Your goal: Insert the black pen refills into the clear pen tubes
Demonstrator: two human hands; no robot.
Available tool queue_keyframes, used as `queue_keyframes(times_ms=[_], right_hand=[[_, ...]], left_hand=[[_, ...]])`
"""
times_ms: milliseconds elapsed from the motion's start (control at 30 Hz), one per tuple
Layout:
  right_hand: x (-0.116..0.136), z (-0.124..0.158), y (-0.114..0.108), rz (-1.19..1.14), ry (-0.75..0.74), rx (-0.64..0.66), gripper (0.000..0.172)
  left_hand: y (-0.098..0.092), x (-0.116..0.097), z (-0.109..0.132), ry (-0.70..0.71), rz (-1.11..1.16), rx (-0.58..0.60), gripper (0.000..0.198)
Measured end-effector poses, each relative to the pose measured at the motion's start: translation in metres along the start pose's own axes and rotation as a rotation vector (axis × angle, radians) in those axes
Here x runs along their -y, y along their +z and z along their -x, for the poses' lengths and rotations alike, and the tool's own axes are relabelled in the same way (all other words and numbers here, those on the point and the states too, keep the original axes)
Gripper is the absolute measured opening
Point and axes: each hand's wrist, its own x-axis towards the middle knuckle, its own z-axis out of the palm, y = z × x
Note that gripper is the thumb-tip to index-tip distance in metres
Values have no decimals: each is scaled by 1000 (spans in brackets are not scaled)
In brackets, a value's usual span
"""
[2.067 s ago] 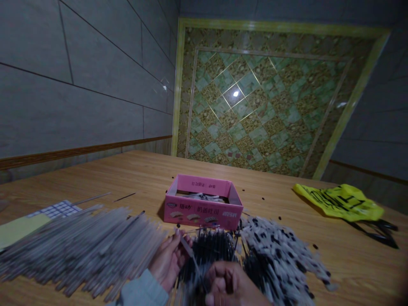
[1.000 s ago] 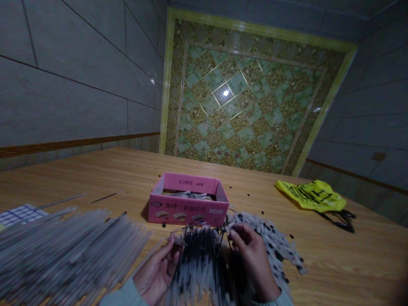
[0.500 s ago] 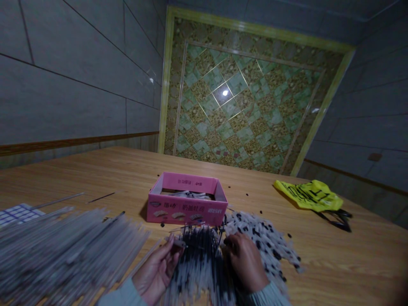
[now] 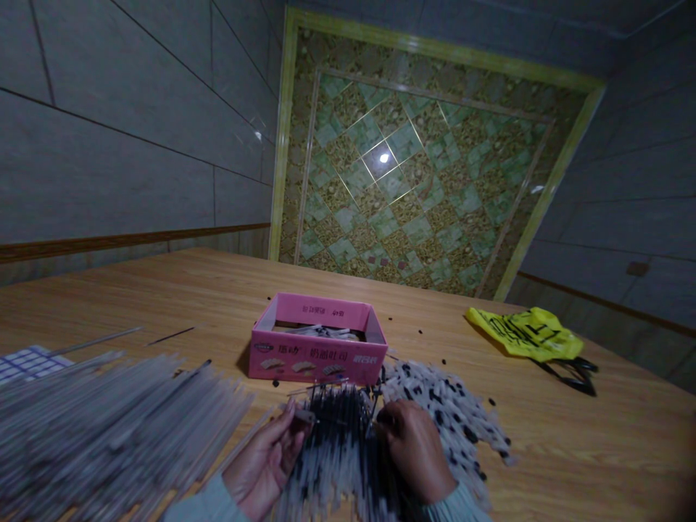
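Note:
My left hand (image 4: 266, 457) is closed in a pinch on a small pale tube (image 4: 304, 415). A thin dark line runs rightward from the tube's end. Below lies a bundle of thin sticks (image 4: 337, 442), black toward the far ends and pale toward me. My right hand (image 4: 417, 448) is over the bundle's right edge, fingers curled together. Its fingertips are turned away, so whatever they pinch is hidden. Beside that hand spreads a heap of short whitish pieces (image 4: 457, 406) mixed with black bits.
A pink open box (image 4: 318, 362) with pale pieces inside stands just beyond the bundle. Many long clear sticks (image 4: 119, 435) lie at left, near a blue-checked cloth (image 4: 30, 365). At right is a yellow bag (image 4: 527, 333) with black handles. Black bits dot the wooden table (image 4: 179, 286).
My right hand has shifted slightly left and down, and the black bit seen at its fingertips no longer shows. My left hand keeps its pinch almost in place.

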Motion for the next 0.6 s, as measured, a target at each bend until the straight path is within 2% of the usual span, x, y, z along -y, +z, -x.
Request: queue_keyframes(times_ms=[300, 600], right_hand=[[2, 3, -1, 54, -1, 29, 11], [4, 8, -26, 112, 35, 189, 17]], left_hand=[[4, 0, 3, 6, 3, 1, 19], [6, 0, 5, 31, -23, -18, 16]])
